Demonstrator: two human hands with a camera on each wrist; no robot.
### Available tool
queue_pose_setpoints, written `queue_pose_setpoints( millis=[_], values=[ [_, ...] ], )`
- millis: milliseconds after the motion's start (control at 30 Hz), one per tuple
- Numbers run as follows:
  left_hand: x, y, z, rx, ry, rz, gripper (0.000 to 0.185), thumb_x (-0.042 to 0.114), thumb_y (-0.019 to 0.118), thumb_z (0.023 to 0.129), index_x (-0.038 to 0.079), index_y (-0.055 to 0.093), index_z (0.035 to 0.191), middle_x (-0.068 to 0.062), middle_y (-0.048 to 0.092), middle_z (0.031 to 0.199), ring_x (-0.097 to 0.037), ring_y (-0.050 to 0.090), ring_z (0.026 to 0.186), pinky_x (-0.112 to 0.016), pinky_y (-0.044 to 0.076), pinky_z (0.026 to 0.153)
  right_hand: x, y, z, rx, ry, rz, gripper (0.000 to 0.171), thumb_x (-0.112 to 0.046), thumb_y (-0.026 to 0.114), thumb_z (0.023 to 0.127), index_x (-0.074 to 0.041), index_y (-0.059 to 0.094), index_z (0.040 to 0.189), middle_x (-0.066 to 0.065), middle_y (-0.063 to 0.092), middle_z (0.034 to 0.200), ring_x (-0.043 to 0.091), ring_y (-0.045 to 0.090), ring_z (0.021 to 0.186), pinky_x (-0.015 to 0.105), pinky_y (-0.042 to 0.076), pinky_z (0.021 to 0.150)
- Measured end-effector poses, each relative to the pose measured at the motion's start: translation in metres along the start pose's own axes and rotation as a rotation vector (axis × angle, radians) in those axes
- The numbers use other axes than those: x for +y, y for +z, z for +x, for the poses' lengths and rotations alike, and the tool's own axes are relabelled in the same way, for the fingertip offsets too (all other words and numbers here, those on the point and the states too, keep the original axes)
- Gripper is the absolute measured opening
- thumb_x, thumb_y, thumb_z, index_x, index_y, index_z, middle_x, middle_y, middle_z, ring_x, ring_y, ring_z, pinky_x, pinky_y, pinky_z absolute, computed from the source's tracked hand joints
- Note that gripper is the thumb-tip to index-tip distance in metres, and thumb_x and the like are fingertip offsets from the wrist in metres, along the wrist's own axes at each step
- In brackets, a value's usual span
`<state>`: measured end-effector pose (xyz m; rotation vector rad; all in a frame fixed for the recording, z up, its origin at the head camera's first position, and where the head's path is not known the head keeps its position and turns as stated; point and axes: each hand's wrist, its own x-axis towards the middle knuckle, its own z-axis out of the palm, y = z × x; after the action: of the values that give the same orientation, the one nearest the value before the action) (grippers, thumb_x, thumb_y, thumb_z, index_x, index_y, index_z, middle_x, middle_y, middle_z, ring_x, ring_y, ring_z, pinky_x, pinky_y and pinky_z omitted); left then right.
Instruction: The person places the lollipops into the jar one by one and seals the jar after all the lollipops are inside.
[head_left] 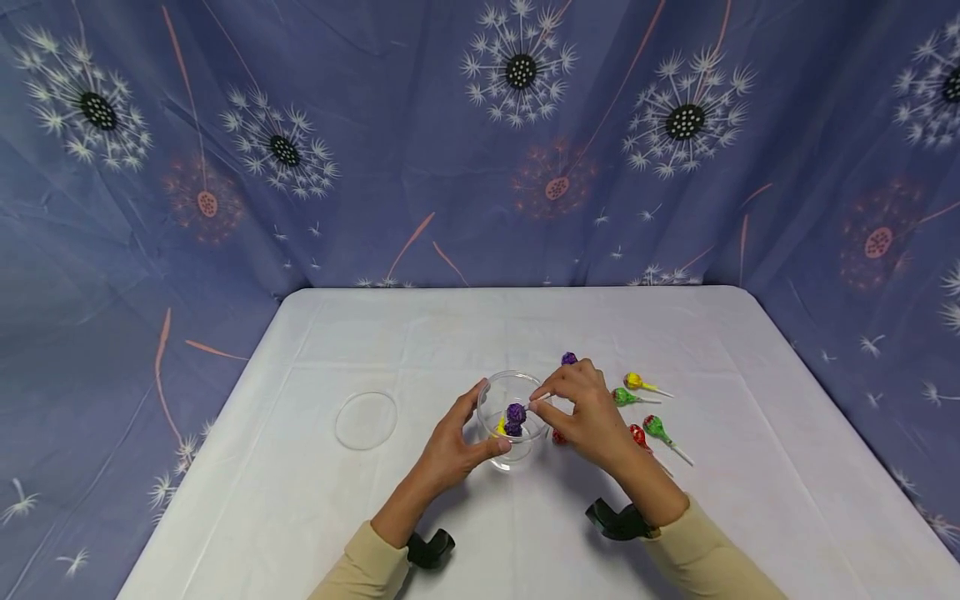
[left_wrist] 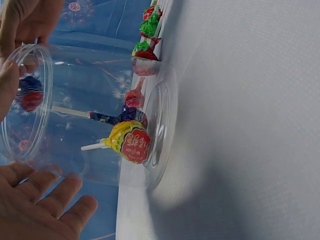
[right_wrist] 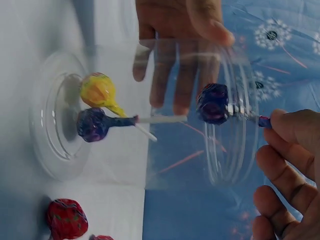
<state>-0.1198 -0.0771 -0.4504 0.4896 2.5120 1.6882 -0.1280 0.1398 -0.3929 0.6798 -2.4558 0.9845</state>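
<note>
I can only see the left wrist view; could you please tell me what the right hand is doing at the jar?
Observer: The right hand pinches the stick of the held lollipop, a purple one, head just inside the mouth of the jar.
Operator: Thank you. Is the lid anywhere in sight?
Observer: Yes, the lid lies flat on the table, to the left of the left hand.
Operator: Is there another purple one outside the jar?
Observer: Yes, a loose purple lollipop lies just beyond the right hand.

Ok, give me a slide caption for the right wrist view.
Right hand lowers a purple lollipop by its stick into a clear plastic jar already holding two.
</note>
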Motion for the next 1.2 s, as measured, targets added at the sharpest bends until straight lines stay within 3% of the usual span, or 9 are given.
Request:
queue_pose_setpoints(
  millis=[233, 700, 1000, 1200],
  values=[
    [-0.001, 0.0, -0.001, -0.001, 0.007, -0.016, 0.086, 0.036, 0.076, 0.078, 0.029, 0.028, 0.148, 0.0, 0.035, 0.152, -0.026, 0.035, 0.14, -0.052, 0.029, 0.114, -0.003, 0.011, 0.001, -0.034, -0.031, -0.059, 0.008, -0.017, 0.08, 0.073, -0.019, 0.073, 0.077, -0.007, 0.062, 0.079, 0.01, 0.042, 0.084, 0.033, 0.03, 0.076],
    [0.0, 0.0, 0.0, 0.002, -0.01, -0.023, 0.086, 0.028, 0.077, 0.078, 0.027, 0.028, 0.149, 0.001, 0.034, 0.152, -0.025, 0.034, 0.14, -0.05, 0.028, 0.115, -0.003, 0.02, 0.002, -0.021, -0.068, -0.108, 0.009, -0.017, 0.082, 0.071, -0.018, 0.073, 0.076, -0.008, 0.064, 0.081, 0.012, 0.044, 0.085, 0.034, 0.03, 0.075],
    [0.036, -0.009, -0.009, -0.027, -0.038, -0.014, 0.084, 0.017, 0.075, 0.08, 0.009, 0.028, 0.149, -0.013, 0.035, 0.151, -0.032, 0.035, 0.139, -0.052, 0.03, 0.114, -0.002, 0.021, 0.001, -0.016, -0.077, -0.11, 0.01, -0.018, 0.082, 0.071, -0.018, 0.075, 0.078, -0.007, 0.064, 0.081, 0.012, 0.045, 0.085, 0.034, 0.03, 0.075],
    [0.041, -0.01, -0.01, -0.029, -0.051, -0.021, 0.083, 0.018, 0.075, 0.081, 0.011, 0.028, 0.149, -0.011, 0.037, 0.15, -0.03, 0.036, 0.139, -0.051, 0.029, 0.115, -0.002, 0.019, 0.001, 0.01, -0.109, -0.088, 0.015, -0.02, 0.083, 0.07, -0.018, 0.075, 0.083, -0.005, 0.062, 0.083, 0.011, 0.043, 0.084, 0.034, 0.031, 0.076]
  ],
)
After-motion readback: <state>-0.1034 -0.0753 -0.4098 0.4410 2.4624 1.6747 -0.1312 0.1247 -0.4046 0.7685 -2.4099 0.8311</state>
